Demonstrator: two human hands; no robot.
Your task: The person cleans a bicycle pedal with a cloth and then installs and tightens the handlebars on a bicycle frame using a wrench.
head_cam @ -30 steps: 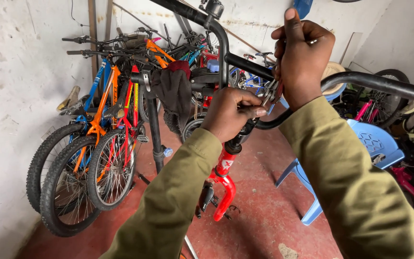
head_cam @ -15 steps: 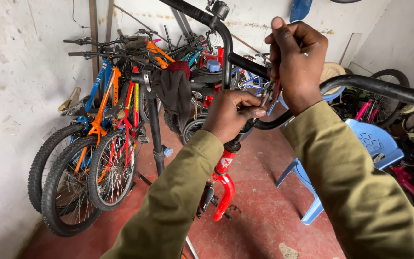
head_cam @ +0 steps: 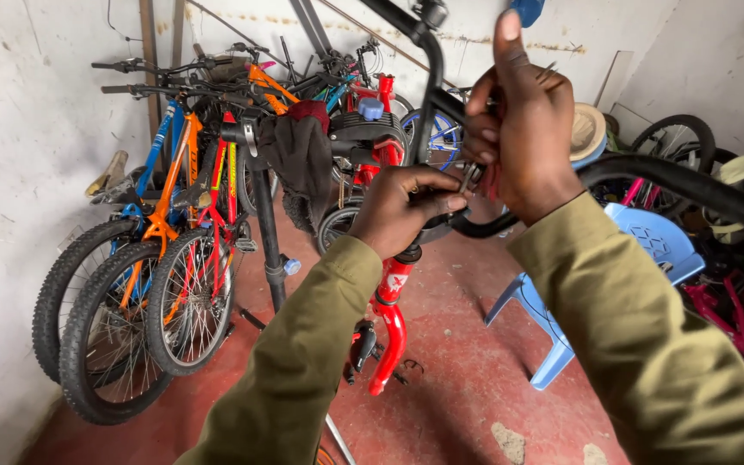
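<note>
Both hands on handlebar | right hand lower | left hand unmoved

Sleeves: olive green, plain, on both arms.
Handlebar: black, curved tube.
Fork: bright red with a small white mark near its top.
Rag: dark grey-black, with a dark red patch at the top.
Chair: pale blue plastic, cut-out pattern in the back.
Floor: dull red, with pale chipped spots.
Walls: white, stained and scuffed grey.
Parked bicycles: orange, red and blue frames, black knobbly tyres, silver spokes.
Bicycle at far right: pink frame, black tyre.
Round hat-like thing: straw beige.
</note>
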